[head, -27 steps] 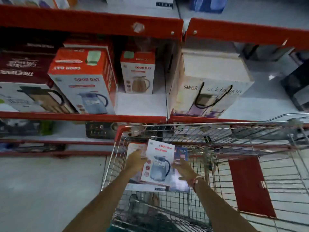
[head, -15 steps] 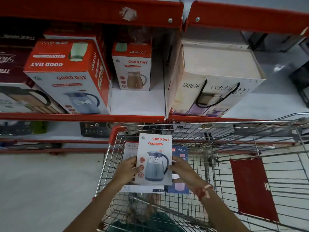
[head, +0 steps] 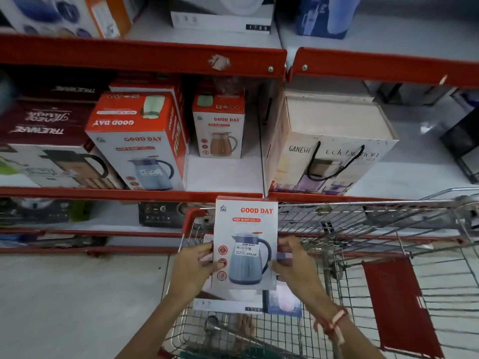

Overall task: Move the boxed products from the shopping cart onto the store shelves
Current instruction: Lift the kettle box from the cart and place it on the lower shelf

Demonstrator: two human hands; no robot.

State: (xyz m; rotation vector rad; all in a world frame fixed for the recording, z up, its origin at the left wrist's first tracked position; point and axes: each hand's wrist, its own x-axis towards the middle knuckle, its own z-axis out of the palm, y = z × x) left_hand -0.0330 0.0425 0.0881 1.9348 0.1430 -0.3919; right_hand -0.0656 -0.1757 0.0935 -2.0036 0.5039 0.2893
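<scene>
I hold a white and red Good Day jug box (head: 246, 229) upright above the wire shopping cart (head: 363, 224), its top edge level with the red lip of the middle shelf (head: 129, 194). My left hand (head: 194, 265) grips its left side and my right hand (head: 294, 263) its right side. Under it in the cart lie a white box (head: 223, 304) and a blue box (head: 285, 300), both partly hidden. On the shelf stand a larger Good Day box (head: 140, 141) and a smaller one (head: 219, 128), with bare shelf floor (head: 223, 172) in front of the smaller one.
A Ganesh gift box (head: 331, 146) with a black cord handle fills the shelf bay to the right. Dark maroon boxes (head: 44, 125) stand at the left. The upper shelf (head: 145, 55) carries more boxes. The cart's red child-seat flap (head: 399, 304) hangs at the right.
Both hands have lifted the Good Day box up out of the cart, from among the other boxes to the height of the middle shelf's edge. The view has tilted upward.
</scene>
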